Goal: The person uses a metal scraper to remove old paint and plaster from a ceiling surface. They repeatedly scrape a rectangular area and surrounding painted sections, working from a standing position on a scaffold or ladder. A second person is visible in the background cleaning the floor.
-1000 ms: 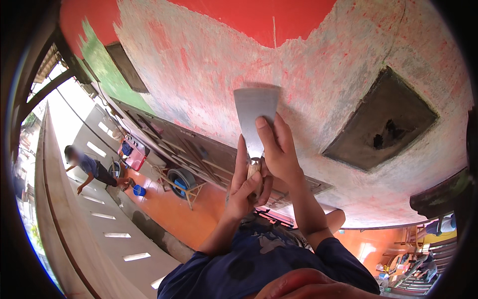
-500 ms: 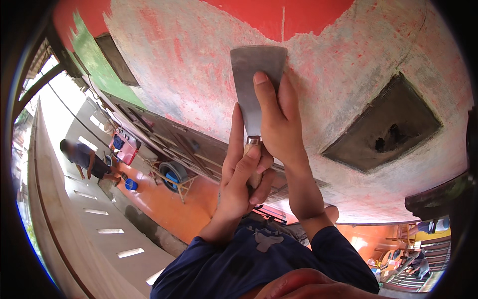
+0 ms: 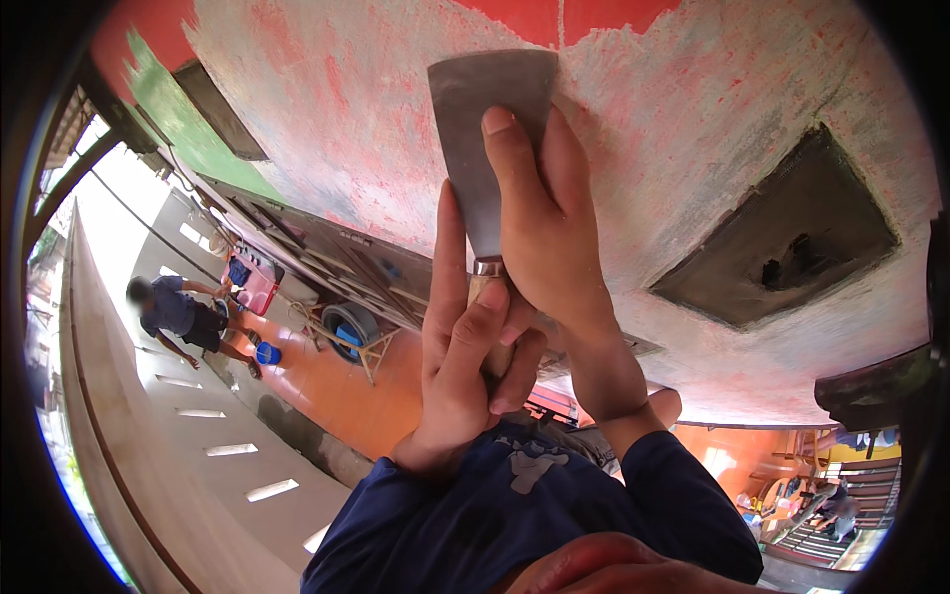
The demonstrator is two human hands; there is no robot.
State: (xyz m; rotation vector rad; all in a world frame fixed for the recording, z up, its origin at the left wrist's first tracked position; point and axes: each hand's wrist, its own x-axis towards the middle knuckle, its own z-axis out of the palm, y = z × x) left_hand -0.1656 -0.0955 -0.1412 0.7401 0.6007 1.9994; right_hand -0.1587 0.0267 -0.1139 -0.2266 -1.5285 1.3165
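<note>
A paint scraper (image 3: 463, 134) with a wide, flared grey blade and a short wooden handle points up the wall (image 3: 327, 139). My left hand (image 3: 465, 356) wraps the handle, thumb along it near the metal collar and index finger stretched beside the blade. Against the blade presses my right hand (image 3: 549, 233), its thumb flat on the steel and its fingers largely hidden behind. The blade's edge lies at or close to the wall just below the red paint (image 3: 584, 18); contact is hard to make out. Around it the surface is patchy white, pink and grey.
A dark square recess (image 3: 792, 238) with a hole sits in the wall at right, a smaller dark panel (image 3: 220, 111) at far left. Below left, a person (image 3: 183, 312) stands by a blue bucket (image 3: 267, 353). A large grey tub (image 3: 351, 327) stands on the orange floor (image 3: 327, 396).
The scraper and both my hands have shifted up and slightly left in view, with the grip unchanged. At left, the other person has spread their arms and legs wider.
</note>
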